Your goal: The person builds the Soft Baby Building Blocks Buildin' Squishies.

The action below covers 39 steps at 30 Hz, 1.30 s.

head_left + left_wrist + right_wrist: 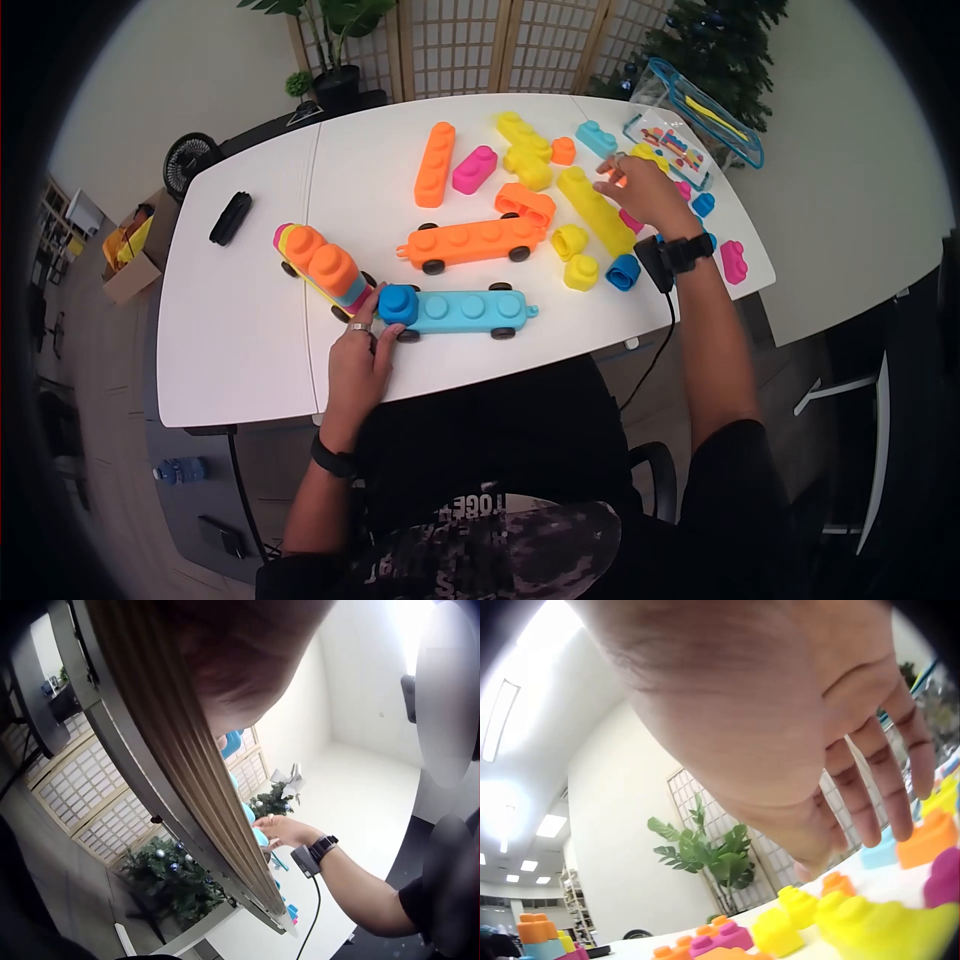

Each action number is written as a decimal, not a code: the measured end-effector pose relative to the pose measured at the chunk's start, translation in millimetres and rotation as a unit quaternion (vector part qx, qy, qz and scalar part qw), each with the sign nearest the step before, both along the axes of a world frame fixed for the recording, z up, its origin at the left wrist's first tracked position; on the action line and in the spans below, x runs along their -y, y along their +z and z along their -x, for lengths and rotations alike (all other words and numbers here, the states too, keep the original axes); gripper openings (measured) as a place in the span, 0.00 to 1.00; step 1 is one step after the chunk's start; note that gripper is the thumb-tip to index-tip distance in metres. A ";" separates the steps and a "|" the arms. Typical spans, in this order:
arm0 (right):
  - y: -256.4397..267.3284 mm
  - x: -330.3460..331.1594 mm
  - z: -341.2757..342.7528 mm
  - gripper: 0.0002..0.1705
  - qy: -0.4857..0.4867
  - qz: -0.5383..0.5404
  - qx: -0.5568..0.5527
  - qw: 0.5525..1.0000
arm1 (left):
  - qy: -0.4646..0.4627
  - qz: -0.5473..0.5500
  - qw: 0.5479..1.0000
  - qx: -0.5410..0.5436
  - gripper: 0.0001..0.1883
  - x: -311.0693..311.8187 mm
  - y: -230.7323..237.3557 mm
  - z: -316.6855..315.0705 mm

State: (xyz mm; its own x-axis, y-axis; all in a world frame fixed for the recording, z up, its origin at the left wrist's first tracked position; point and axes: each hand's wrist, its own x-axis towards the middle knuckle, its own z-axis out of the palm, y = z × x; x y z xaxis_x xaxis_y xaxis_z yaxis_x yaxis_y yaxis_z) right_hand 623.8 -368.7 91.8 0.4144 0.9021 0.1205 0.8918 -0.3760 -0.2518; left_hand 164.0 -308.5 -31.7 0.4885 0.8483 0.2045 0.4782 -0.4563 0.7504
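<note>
My left hand (358, 362) grips a dark blue block (398, 304) at the left end of a light blue wheeled base (455, 311), thumb on the near side and fingers on the left. In the left wrist view the palm fills the top and hides most of the base. My right hand (648, 192) hangs over the loose blocks at the right, fingers reaching down and apart in the right wrist view. Near its fingertips lie an orange block (928, 840) and a light blue block (878, 853). A long yellow block (596, 212) lies beside this hand.
Left of the light blue base stands a wheeled base with stacked orange blocks (330, 268). An orange wheeled base (470, 243) lies behind. Yellow, pink and orange blocks spread farther back. A clear bag (700, 110) with a picture card sits at the back right; a black case (231, 218) lies far left.
</note>
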 end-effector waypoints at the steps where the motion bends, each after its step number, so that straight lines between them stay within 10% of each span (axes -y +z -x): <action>1: 1.0 -22.8 5.5 0.22 0.024 0.002 0.000 1.000 | 0.000 0.002 1.000 -0.003 0.32 1.5 2.3 0.4; 6: 20.1 -120.5 59.6 0.25 0.085 0.022 0.067 0.994 | 0.000 0.002 1.000 -0.005 0.31 1.1 5.9 0.8; 13: -59.0 -229.8 -64.2 0.46 0.041 0.121 0.057 0.990 | -0.021 -0.013 1.000 -0.016 0.31 -3.0 14.2 0.2; 19: -62.5 -251.6 -67.7 0.41 0.055 0.100 0.115 0.987 | -0.021 -0.038 0.999 0.025 0.31 -2.0 5.3 0.6; 27: 54.9 -52.6 136.8 0.34 0.274 -0.027 -0.002 0.961 | -0.027 -0.012 1.000 0.008 0.31 -2.0 12.9 1.8; 39: -22.2 57.9 228.3 0.36 0.251 0.007 0.098 0.963 | -0.026 -0.001 0.999 -0.031 0.29 -1.1 14.5 0.5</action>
State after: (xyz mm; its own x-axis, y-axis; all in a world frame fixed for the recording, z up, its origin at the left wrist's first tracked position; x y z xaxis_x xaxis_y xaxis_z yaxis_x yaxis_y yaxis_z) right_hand 395.5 -426.6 69.6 -0.1041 0.9850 0.1373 0.9919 0.1130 -0.0586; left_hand 163.5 -307.4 -17.2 0.5436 0.8211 0.1739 0.4998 -0.4831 0.7189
